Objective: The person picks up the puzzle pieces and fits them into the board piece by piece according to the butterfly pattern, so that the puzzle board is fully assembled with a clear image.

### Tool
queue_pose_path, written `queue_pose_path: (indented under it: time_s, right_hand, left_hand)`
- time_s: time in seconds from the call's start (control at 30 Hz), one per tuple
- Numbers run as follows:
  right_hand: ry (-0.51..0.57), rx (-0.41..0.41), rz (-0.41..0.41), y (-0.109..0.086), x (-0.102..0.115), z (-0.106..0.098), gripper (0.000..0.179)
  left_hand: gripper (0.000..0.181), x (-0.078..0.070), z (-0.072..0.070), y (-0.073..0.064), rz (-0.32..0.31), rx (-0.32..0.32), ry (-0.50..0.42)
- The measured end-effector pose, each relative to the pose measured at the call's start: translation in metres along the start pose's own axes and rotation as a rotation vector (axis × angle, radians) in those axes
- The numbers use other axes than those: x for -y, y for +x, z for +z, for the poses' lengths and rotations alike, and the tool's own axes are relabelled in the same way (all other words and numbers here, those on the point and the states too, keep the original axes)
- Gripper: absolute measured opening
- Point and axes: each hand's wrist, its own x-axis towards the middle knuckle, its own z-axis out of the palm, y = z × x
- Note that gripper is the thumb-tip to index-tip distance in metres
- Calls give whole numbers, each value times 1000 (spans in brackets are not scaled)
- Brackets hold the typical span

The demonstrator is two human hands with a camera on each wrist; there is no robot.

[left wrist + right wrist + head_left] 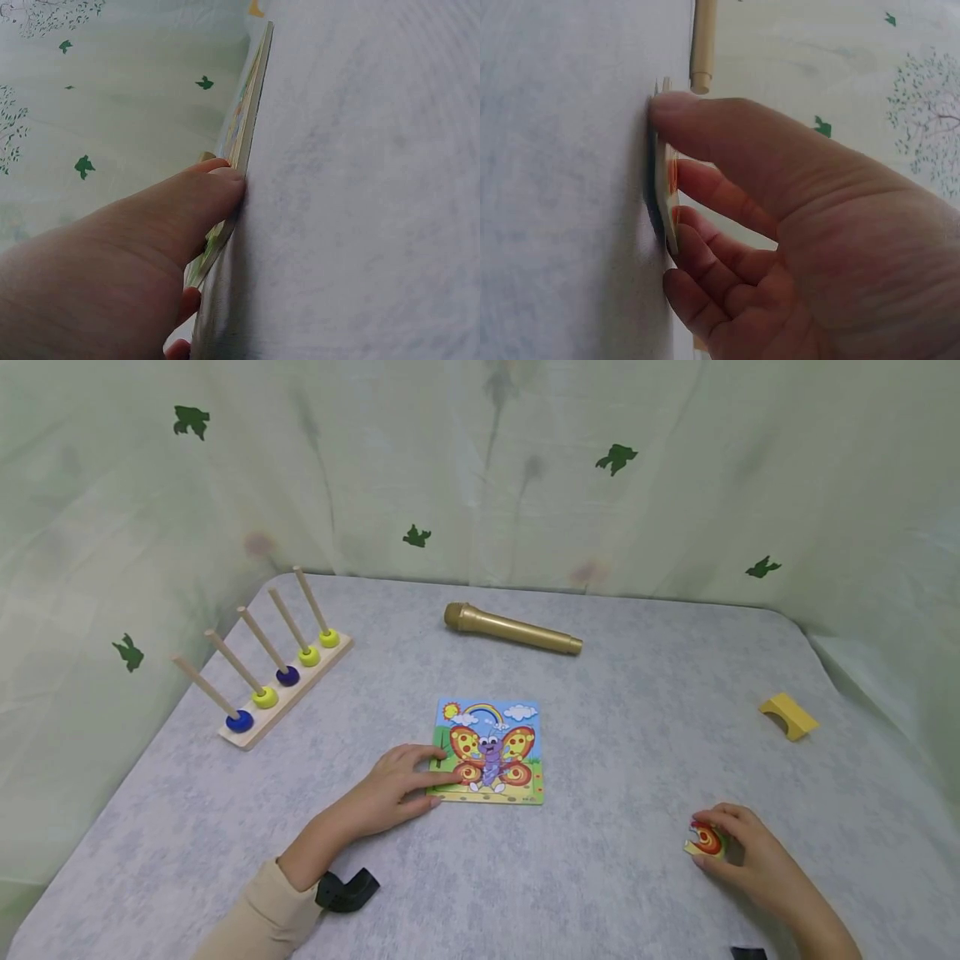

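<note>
A square butterfly puzzle board [491, 718] lies flat near the middle of the table. My left hand [393, 785] rests on its left side, with extended fingers over the picture. In the left wrist view, the thumb [214, 191] touches the board's edge [259, 90]. Farther right, my right hand [750, 852] pinches a small puzzle piece [707, 841] with a red and orange swirl, between thumb and fingers. The right wrist view shows this piece [661, 169] edge-on, close to the tabletop; whether it touches the surface I cannot tell.
A wooden peg stand [292, 693] with yellow and blue beads stands at the left. A gold toy microphone [513, 628] lies behind the board, and a yellow arch block [790, 717] sits at the right. Hanging cloth [480, 468] borders the table's back.
</note>
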Motion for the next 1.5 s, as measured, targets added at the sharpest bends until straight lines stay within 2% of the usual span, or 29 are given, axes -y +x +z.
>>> queue_pose_path:
  time_s: [0.13, 0.27, 0.33, 0.47, 0.57, 0.73, 0.97, 1.1, 1.33, 1.5]
  right_hand:
    - [4, -3, 28, 2, 5, 0, 49]
    - [14, -61, -21, 1, 17, -2, 47]
    - [27, -105, -83, 1, 26, -3, 46]
    - [69, -196, -262, 6, 47, -3, 48]
    - [107, -217, -382, 17, 63, 0, 51]
    - [126, -166, -474, 39, 94, 11, 52]
    - [206, -38, -532, 68, 126, 40, 46]
    - [218, 17, -531, 84, 135, 57, 45]
    - [134, 76, -499, 103, 138, 78, 45]
    - [63, 101, -489, 113, 136, 89, 42]
  left_hand:
    - [37, 0, -1, 0, -13, 12, 1]
    - [36, 0, -1, 0, -28, 28, 3]
    - [37, 1, -1, 1, -30, 30, 5]
    - [37, 2, 1, 1, -20, 18, 7]
    - [37, 2, 1, 1, -9, 5, 13]
    - [36, 2, 0, 2, 8, -18, 23]
    - [36, 2, 2, 3, 16, -9, 21]
    - [36, 1, 2, 4, 20, -12, 26]
    - [36, -3, 1, 3, 3, -19, 44]
    - [34, -10, 2, 4, 18, -56, 98]
